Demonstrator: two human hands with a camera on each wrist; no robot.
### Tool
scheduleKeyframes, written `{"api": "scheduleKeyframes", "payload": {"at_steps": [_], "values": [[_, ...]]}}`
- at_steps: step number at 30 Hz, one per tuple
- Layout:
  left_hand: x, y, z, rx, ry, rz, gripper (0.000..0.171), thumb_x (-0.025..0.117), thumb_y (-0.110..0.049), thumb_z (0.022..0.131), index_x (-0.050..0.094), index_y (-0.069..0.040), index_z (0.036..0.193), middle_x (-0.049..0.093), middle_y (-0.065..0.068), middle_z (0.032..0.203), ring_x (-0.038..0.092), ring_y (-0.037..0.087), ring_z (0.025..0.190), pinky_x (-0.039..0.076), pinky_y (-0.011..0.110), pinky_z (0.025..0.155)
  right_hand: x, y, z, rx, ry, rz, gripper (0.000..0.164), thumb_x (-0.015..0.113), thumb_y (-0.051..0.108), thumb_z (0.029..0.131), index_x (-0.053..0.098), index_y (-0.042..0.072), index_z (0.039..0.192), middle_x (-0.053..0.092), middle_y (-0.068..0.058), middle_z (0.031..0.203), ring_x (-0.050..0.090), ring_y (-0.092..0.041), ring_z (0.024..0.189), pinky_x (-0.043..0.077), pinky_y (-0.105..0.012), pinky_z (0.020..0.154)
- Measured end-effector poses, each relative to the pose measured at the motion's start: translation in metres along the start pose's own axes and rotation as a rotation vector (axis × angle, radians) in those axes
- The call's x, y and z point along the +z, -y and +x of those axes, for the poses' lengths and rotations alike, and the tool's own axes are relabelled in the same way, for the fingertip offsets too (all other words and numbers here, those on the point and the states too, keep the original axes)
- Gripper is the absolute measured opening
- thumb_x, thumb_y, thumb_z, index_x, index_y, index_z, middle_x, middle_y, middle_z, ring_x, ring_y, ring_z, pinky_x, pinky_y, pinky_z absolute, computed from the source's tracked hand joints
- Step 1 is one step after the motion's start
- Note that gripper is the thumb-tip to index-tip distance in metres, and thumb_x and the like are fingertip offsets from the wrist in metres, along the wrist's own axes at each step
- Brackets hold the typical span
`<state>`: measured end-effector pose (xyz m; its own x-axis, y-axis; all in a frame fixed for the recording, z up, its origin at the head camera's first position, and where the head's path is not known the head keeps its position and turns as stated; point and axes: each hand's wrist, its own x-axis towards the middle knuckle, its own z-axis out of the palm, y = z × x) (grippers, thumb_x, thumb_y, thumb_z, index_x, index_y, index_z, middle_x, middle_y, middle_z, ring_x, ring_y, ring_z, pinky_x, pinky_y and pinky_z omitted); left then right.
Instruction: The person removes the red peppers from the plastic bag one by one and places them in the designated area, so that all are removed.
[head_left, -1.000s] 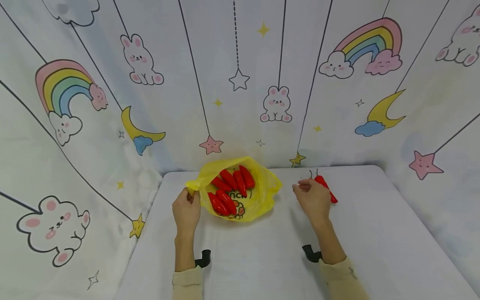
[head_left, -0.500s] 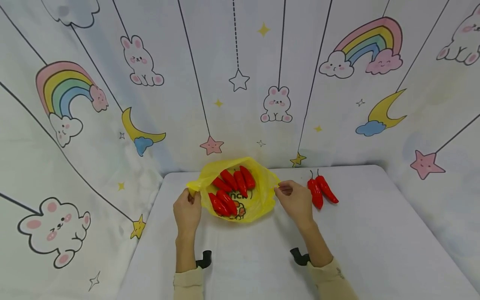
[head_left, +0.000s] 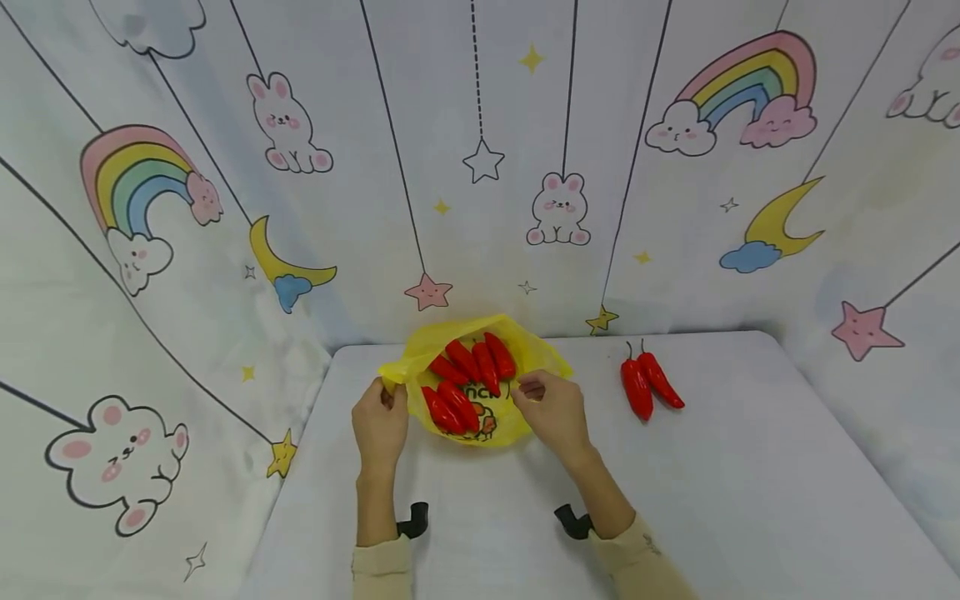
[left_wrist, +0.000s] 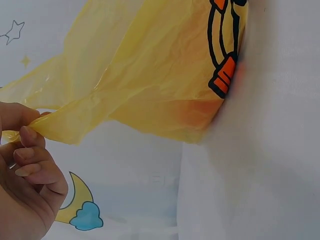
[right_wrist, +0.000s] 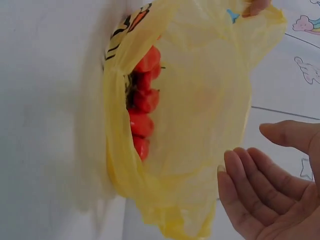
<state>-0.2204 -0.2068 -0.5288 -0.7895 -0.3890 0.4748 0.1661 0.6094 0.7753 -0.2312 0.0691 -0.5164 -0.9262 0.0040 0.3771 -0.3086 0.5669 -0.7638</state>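
A yellow plastic bag (head_left: 435,340) with dark print lies with its mouth spread wide. Several red chili peppers (head_left: 459,406) rest inside it, seen also as red peppers (right_wrist: 141,122) in the right wrist view. My left hand (head_left: 380,427) pinches the bag's left rim between thumb and fingers; the left wrist view shows the plastic (left_wrist: 115,75) pulled taut from that pinch. My right hand (head_left: 557,414) hovers over the bag's right side. In the right wrist view, this right hand (right_wrist: 275,185) has its thumb apart from loosely bent fingers, with nothing between them.
Two more red chili peppers, one nearer (head_left: 637,390) and one behind it (head_left: 662,383), lie on the white table (head_left: 735,467) to the right of the bag. A white cloth backdrop (head_left: 495,242) with cartoon prints rises behind the table's back edge.
My right hand has moved left, from above the two loose peppers to over the bag's right side. The left hand keeps its pinch on the bag's rim.
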Motion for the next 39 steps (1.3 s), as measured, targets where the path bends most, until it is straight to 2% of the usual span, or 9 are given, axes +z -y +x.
{"api": "scheduleKeyframes", "payload": {"at_steps": [12,17,23,31,39], "values": [[0.003,0.001,-0.003,-0.006,0.013,-0.018,0.019,0.066,-0.008,0.097,0.059,-0.007,0.080,0.046,0.002,0.063,0.042,0.018,0.055,0.034,0.027,0.049,0.043,0.011,-0.009,-0.029,0.086,0.018,0.018,0.085,0.019,0.086,0.077,0.008,0.099,0.073,0.002,0.087,0.070,-0.012,0.078,0.059,-0.031,0.072],[0.002,0.001,-0.003,-0.013,0.007,-0.023,0.018,0.066,-0.009,0.097,0.060,-0.009,0.080,0.046,0.002,0.064,0.042,0.017,0.055,0.034,0.027,0.048,0.059,0.011,-0.007,0.005,0.125,-0.017,0.021,0.084,0.021,0.087,0.077,0.008,0.102,0.073,0.002,0.089,0.068,-0.010,0.078,0.058,-0.027,0.071],[0.002,-0.001,-0.003,-0.010,0.012,-0.019,0.020,0.064,-0.010,0.098,0.058,-0.010,0.078,0.045,0.001,0.063,0.041,0.017,0.054,0.033,0.028,0.048,0.072,0.010,-0.004,0.025,0.174,-0.064,0.026,0.084,0.022,0.086,0.076,0.006,0.104,0.075,-0.008,0.094,0.068,-0.015,0.077,0.058,-0.032,0.069],[0.001,-0.002,-0.002,-0.028,0.028,-0.015,0.019,0.065,-0.011,0.098,0.059,-0.010,0.080,0.046,0.001,0.064,0.043,0.017,0.054,0.034,0.027,0.048,0.091,0.006,0.002,0.121,0.251,-0.149,0.033,0.083,0.026,0.086,0.074,0.005,0.110,0.072,-0.005,0.091,0.060,-0.016,0.073,0.055,-0.034,0.067],[-0.002,-0.002,0.001,-0.013,0.023,-0.009,0.022,0.064,-0.010,0.099,0.057,-0.009,0.078,0.044,0.001,0.063,0.040,0.016,0.054,0.032,0.027,0.048,0.112,-0.005,0.005,0.143,0.263,-0.173,0.035,0.082,0.021,0.087,0.072,0.002,0.114,0.073,-0.006,0.091,0.064,-0.020,0.076,0.058,-0.038,0.069]]}}
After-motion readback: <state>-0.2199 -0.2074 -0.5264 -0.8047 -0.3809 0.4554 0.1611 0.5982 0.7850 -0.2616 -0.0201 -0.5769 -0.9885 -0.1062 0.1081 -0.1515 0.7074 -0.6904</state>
